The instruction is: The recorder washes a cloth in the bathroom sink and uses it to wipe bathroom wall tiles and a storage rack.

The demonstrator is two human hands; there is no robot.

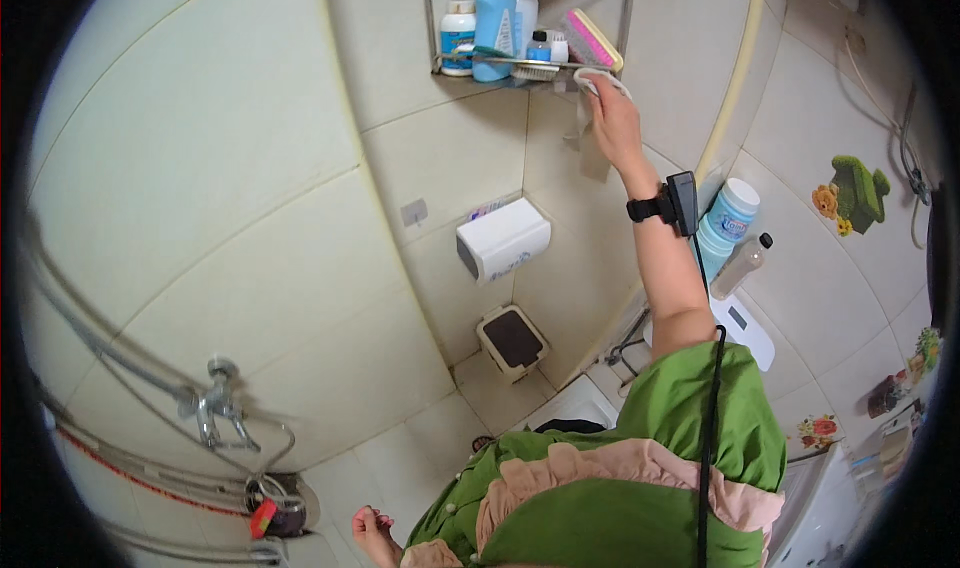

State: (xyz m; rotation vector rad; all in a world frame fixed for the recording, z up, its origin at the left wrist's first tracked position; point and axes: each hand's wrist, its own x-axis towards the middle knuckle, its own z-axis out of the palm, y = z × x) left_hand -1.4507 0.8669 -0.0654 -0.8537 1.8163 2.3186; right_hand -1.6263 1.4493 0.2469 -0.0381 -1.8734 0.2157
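High in the view, my right hand [618, 122] grips a pale cloth [601, 78] against the right front edge of a metal corner shelf [480, 85]. Part of the cloth hangs below my fingers. Close to that hand, a pink and yellow sponge brush [591, 39] leans on the shelf. Farther left stand a blue bottle [493, 24], a white jar with a blue label [458, 39] and a small dark-capped bottle [538, 45]. A scrubbing brush [534, 73] lies at the shelf front. My left hand [373, 530] hangs low beside my body, fingers curled, with nothing visible in it.
Below the shelf, a white tissue box [504, 239] is mounted on the tiled wall. A lidded bin [514, 339] stands in the floor corner. Bottles [729, 212] stand right of my forearm. A shower faucet [214, 407] with hoses projects at left.
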